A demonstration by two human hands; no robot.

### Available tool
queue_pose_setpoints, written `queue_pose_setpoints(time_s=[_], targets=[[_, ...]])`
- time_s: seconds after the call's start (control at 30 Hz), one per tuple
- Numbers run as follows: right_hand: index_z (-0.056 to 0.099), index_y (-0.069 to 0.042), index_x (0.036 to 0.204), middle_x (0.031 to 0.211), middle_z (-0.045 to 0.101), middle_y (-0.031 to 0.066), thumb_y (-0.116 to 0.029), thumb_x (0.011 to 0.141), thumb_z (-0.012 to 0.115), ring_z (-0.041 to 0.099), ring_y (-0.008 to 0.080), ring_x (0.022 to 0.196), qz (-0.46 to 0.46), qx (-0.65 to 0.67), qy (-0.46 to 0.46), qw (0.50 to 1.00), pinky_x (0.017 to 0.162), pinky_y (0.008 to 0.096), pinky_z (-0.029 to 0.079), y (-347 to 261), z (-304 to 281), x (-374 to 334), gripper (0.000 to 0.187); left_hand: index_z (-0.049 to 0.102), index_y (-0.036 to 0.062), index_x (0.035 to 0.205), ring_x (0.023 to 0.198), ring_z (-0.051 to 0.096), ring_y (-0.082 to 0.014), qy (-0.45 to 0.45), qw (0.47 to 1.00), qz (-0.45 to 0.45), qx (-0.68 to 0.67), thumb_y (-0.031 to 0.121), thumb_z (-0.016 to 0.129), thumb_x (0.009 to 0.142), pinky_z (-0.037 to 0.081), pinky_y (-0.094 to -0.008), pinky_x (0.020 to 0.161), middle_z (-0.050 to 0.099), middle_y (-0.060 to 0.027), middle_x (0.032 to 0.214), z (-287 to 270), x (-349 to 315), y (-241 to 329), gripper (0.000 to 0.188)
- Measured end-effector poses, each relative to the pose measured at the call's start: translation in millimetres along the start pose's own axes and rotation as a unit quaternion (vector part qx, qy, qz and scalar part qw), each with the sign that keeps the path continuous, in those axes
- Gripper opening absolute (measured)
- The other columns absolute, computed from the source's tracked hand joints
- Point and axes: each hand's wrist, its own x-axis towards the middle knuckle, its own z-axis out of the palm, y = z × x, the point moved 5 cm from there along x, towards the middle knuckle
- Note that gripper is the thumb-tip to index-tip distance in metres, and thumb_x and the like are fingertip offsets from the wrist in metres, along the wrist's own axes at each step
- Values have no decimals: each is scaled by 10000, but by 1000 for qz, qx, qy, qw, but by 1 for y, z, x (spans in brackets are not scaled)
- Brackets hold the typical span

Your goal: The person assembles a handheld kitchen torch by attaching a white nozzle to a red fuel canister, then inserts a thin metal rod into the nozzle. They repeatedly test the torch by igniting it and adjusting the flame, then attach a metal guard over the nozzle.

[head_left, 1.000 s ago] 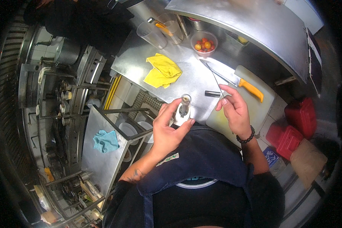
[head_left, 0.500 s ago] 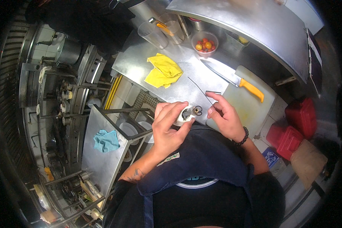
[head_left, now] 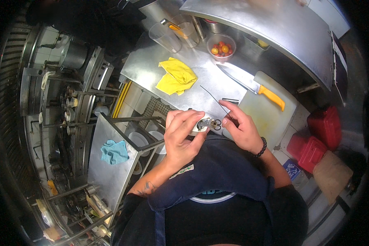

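My left hand is closed around a small white and metal cylindrical part, held tilted at the near edge of the steel counter. My right hand meets it from the right and pinches a thin metal rod whose looped end sits against the part. The rod slants up and away over the counter. A short metal tube lies just beyond my right fingers.
A yellow cloth, a big knife with an orange handle, a white cutting board, a bowl of cherry tomatoes and clear plastic containers are on the counter. A blue cloth lies on a lower shelf. Red containers stand at right.
My left hand has tipped the part from upright onto its side and lowered it. My right hand has come down from near the knife and joined it with the rod.
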Motion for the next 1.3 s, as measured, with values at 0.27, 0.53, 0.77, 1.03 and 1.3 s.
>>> queue_pose_setpoints(time_s=[0.27, 0.53, 0.77, 1.03, 1.3], targets=[[502, -89, 1407, 778, 606, 80, -71, 915, 589, 550, 134, 653, 9, 4, -5, 1000, 621, 290, 450, -3, 1, 0, 501, 700, 33, 1079, 932, 577, -291, 24, 999, -6, -23, -7, 797, 649, 476, -364, 835, 672, -108, 1036, 1, -1, -3, 443], [538, -103, 1390, 877, 602, 10, -50, 893, 636, 440, 47, 604, -15, 36, -4, 999, 567, 223, 391, -13, 5, 0, 510, 428, 32, 1407, 1184, 560, -235, 47, 831, -276, -481, -18, 701, 842, 476, -371, 985, 561, -162, 1313, 24, -17, -35, 630], [521, -63, 1401, 993, 571, -6, -14, 911, 631, 424, 7, 697, -21, 53, -44, 997, 625, 165, 367, -29, 1, 0, 505, 313, 64, 1482, 1266, 516, -244, 41, 727, -321, -605, 36, 636, 914, 424, -402, 1064, 463, -180, 1444, 36, -19, -45, 655], [547, -55, 1377, 963, 606, 29, -62, 883, 688, 440, 44, 662, -29, 91, 15, 995, 594, 207, 394, -16, 3, -1, 513, 207, 60, 1542, 1334, 471, -295, -1, 703, -312, -639, 147, 567, 968, 381, -439, 1108, 385, -201, 1513, 37, -14, -42, 683], [536, -34, 1386, 962, 583, 61, -104, 919, 656, 478, 89, 731, -88, 32, 31, 995, 663, 234, 419, -24, -3, 0, 486, 297, 75, 1479, 1173, 554, -212, 4, 725, -301, -620, 95, 602, 934, 466, -295, 892, 442, -175, 1462, 37, -20, -43, 624]])
